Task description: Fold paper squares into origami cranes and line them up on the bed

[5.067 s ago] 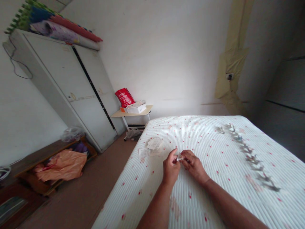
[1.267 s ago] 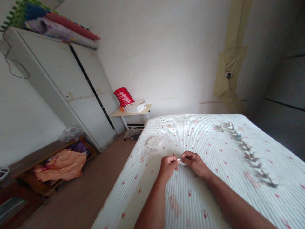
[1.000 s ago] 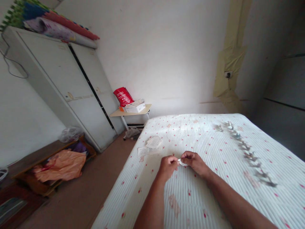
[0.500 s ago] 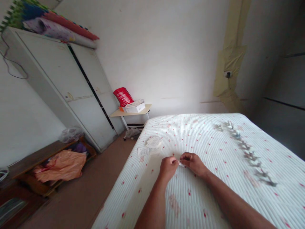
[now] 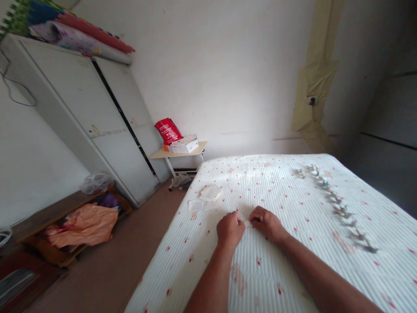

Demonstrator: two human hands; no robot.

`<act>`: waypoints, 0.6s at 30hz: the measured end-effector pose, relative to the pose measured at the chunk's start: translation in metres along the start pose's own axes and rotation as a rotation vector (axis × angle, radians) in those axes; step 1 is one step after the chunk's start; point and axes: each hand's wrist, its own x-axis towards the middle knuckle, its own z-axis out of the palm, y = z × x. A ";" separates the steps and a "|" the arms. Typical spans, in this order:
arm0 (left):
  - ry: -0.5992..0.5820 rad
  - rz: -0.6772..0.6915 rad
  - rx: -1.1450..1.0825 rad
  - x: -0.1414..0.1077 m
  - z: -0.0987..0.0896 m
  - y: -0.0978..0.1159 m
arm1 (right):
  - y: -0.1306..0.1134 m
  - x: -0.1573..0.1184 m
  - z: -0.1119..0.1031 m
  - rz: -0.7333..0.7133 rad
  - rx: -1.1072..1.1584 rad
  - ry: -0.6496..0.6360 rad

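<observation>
A small piece of folded white paper [image 5: 246,223] shows between my two hands, just above the bed cover [image 5: 257,282]. My left hand [image 5: 230,227] pinches its left end, and my right hand [image 5: 265,222] pinches the other end. Most of the paper is hidden by the fingers. Beyond my left hand lies a stack of printed paper pieces [image 5: 210,192], with flat printed slips [image 5: 196,205] just in front of it. On the right, a row of several small folded paper figures [image 5: 341,211] runs across the bed; their exact shape is blurred.
A small table [image 5: 159,153] by the wall carries a red bag [image 5: 168,131] and a white box [image 5: 185,147]. On the left stand a grey cabinet [image 5: 74,91] and a low wooden bench [image 5: 42,217] with an orange plastic bag [image 5: 86,226]. A socket [image 5: 312,100] is on the wall.
My hands have moved slightly apart, the right one a little to the right, and the paper now shows stretched between the fingers. The sheets and paper figures lie as before.
</observation>
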 end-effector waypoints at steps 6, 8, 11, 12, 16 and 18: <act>0.064 0.189 -0.248 -0.004 0.007 -0.008 | -0.003 -0.002 -0.005 -0.008 0.024 -0.018; 0.060 0.219 -0.258 -0.004 0.009 -0.008 | -0.001 -0.002 -0.006 -0.035 0.066 -0.034; 0.062 0.238 -0.234 -0.004 0.011 -0.007 | 0.004 -0.002 -0.007 -0.093 0.114 -0.040; 0.065 0.241 -0.216 -0.005 0.011 -0.007 | 0.006 -0.003 -0.007 -0.112 0.114 -0.036; 0.075 0.323 -0.089 -0.010 0.006 -0.005 | 0.007 -0.008 -0.009 -0.194 -0.002 -0.041; 0.066 0.413 0.014 -0.015 0.000 -0.004 | 0.006 -0.012 -0.013 -0.248 -0.113 -0.071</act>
